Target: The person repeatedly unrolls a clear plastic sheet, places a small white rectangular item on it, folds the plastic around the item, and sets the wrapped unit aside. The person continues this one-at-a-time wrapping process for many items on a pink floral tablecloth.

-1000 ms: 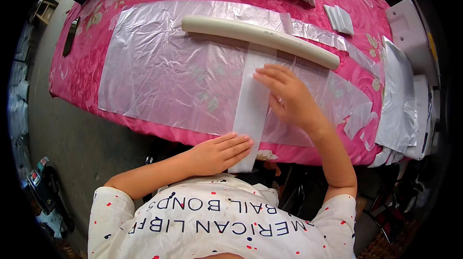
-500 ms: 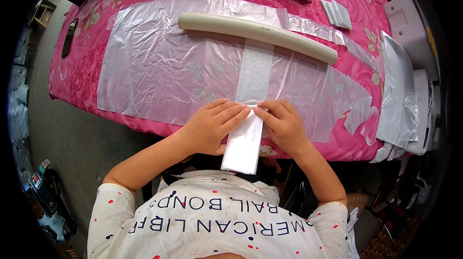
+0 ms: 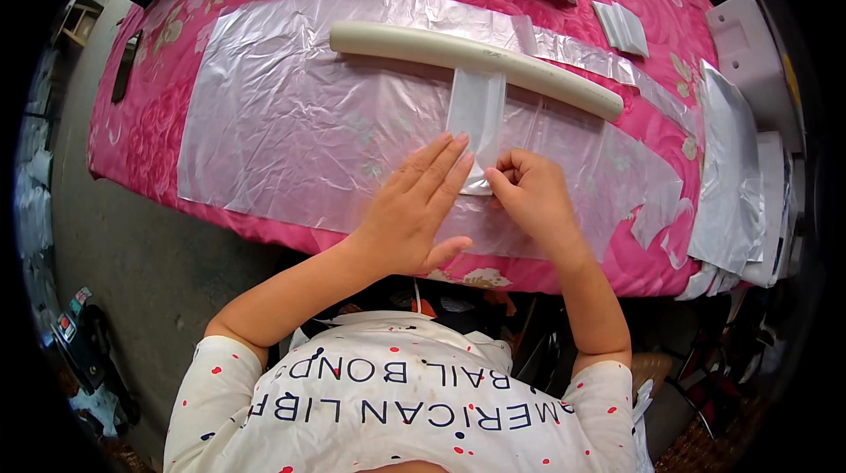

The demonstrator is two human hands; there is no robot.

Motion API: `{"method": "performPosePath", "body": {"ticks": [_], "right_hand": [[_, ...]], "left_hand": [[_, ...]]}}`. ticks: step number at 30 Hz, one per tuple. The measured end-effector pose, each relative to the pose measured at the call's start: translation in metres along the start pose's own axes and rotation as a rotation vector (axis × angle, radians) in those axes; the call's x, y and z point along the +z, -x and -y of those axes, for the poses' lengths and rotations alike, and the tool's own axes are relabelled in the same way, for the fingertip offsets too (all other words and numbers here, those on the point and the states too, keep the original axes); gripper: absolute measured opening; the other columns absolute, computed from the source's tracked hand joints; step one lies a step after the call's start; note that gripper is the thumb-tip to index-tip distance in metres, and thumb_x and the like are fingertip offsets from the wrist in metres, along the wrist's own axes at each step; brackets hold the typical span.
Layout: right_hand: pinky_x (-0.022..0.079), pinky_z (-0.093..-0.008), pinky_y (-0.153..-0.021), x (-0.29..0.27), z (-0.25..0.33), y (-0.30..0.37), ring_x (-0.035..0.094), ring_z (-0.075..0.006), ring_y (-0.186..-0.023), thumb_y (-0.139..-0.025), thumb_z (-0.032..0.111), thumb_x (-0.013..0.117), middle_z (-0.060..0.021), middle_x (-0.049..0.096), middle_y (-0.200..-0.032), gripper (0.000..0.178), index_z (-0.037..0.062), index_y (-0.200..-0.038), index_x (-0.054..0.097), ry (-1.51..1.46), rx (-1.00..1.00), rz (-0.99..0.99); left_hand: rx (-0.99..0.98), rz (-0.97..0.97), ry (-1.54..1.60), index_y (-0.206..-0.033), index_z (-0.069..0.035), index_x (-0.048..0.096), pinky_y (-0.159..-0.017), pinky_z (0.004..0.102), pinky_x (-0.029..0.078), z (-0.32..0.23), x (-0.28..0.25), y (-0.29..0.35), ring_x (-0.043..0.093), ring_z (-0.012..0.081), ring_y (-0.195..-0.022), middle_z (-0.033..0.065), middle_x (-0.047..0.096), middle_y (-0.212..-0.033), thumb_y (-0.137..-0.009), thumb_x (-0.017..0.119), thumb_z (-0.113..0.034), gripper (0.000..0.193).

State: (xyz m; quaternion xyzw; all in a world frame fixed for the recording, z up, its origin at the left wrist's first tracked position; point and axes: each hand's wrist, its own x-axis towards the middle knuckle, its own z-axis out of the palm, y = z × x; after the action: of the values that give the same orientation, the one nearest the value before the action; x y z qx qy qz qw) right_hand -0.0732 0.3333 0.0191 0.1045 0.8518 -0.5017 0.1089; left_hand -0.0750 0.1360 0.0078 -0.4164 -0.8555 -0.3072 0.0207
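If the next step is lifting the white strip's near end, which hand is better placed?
Probably the right hand: thumb and curled fingers meet at the near end of the white strip. The left hand lies open, fingertips over the strip's left edge.

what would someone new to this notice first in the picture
Probably the vivid pink flowered tablecloth, spread over the table. Next, the long cream tube lying across the thin translucent sheet. Just nearer the person, the spread left hand and pinching right hand are at the near end of a whitish strip.
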Motion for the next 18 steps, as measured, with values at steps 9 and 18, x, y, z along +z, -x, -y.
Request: {"method": "performPosePath", "body": {"ticks": [9,18], "right_hand": [[0.048,-0.0313,-0.066,-0.002,0.017,0.014,0.061,-0.0208,-0.068,-0.073,0.012,0.07,-0.0133,0.065,-0.081,0.027,0.0003,-0.096,0.061,0.226,0.013,0.017],[0.032,-0.0412,-0.105,-0.015,-0.011,-0.004,0.041,-0.0258,-0.125,-0.074,0.018,0.068,-0.0095,0.048,-0.132,0.053,0.0041,-0.122,0.052,0.765,-0.815,0.106]], "left_hand": [[-0.072,0.204,-0.165,-0.137,0.007,0.027,-0.111,0.0432,0.012,-0.007,0.019,0.009,0.019,0.034,-0.137,0.0233,0.023,-0.145,-0.081,0.046,-0.059,0.089],[0.108,0.065,-0.074,-0.117,0.004,0.052,-0.1,0.0421,0.037,0.016,0.01,0.003,0.045,0.0317,-0.12,0.0181,0.048,-0.128,-0.076,0.063,-0.023,0.05]]}}
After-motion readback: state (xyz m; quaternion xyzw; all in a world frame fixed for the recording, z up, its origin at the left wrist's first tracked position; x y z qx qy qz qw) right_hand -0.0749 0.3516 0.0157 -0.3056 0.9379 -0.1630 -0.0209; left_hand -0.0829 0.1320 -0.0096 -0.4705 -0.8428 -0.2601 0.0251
